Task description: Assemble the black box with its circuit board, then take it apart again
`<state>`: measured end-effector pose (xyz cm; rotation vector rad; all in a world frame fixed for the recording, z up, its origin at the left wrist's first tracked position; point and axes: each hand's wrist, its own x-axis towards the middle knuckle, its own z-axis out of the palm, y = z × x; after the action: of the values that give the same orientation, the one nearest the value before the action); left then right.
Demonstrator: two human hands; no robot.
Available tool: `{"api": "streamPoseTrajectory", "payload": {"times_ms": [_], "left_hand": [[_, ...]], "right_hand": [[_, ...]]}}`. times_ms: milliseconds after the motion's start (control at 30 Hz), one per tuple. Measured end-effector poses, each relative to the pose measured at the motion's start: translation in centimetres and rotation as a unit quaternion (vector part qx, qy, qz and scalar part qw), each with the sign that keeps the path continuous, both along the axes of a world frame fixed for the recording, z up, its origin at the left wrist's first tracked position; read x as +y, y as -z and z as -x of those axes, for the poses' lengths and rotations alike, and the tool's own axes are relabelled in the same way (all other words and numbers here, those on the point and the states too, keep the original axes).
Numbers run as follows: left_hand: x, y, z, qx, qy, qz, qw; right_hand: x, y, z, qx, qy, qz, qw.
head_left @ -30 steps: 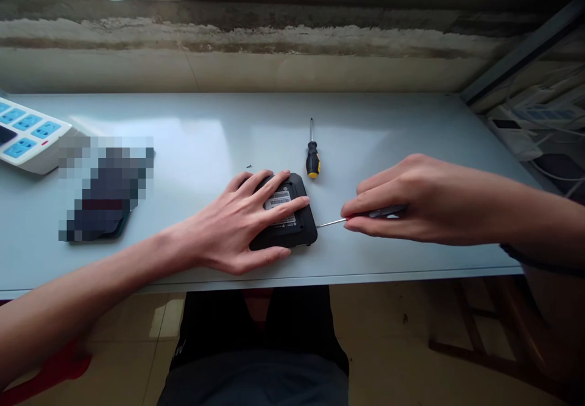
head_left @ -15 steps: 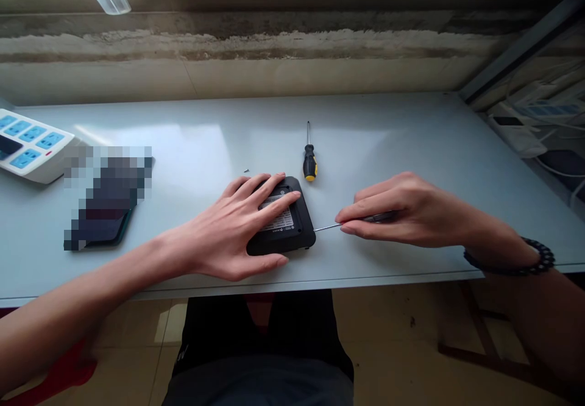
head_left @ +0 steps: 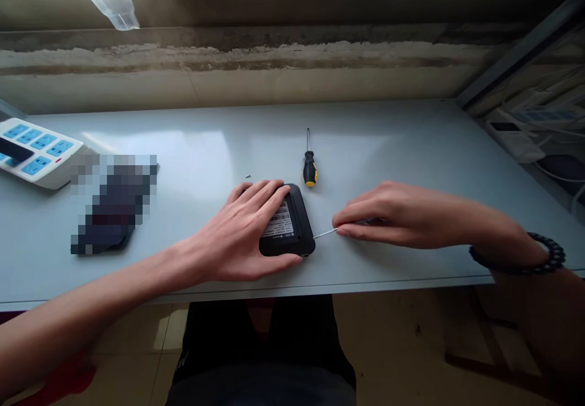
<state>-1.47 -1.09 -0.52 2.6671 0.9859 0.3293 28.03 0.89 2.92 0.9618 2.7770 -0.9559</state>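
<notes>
One hand (head_left: 235, 232) spread on black device (head_left: 290, 226); other hand (head_left: 393, 218) pinching thin screwdriver (head_left: 325, 233); yellow-handled screwdriver (head_left: 309, 169) beyond.

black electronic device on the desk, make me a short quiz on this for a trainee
1. True or false: the left hand lies spread on top of the black electronic device.
2. What does the right hand pinch? a) tweezers b) a slim screwdriver c) a pen
3. What colour are the sockets on the power strip?

Key: 1 true; 2 b; 3 blue
</notes>
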Motion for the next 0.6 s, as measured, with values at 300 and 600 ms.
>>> {"api": "streamPoseTrajectory", "payload": {"times_ms": [300, 600], "left_hand": [[0.1, 0.4, 0.2, -0.026, 0.003, 0.010, 1.000], [0.0, 0.4, 0.2, -0.034, -0.001, 0.001, 0.999]], "right_hand": [[-0.1, -0.9, 0.4, -0.011, -0.049, -0.069, 0.996], [-1.4, 0.6, -0.9, 0.046, -0.038, -0.194, 0.979]]}}
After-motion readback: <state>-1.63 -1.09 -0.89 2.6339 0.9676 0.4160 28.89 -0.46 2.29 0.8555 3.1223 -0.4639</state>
